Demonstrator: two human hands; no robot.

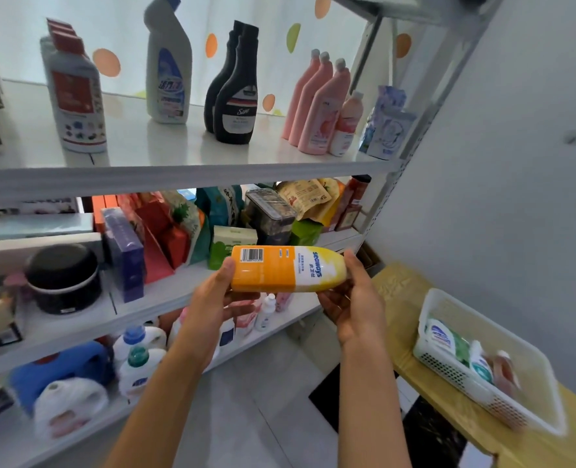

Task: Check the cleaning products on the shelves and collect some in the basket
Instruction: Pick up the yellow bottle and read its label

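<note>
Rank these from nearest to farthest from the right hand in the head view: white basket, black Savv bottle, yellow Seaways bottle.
1. yellow Seaways bottle, held by the right hand.
2. white basket, lower right on the wooden table.
3. black Savv bottle, top shelf.

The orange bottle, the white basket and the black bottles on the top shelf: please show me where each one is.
orange bottle [263, 270], head view, on its orange label.
white basket [448, 364], head view, on its perforated near wall.
black bottles [235, 96], head view, on the front bottle's body.
</note>
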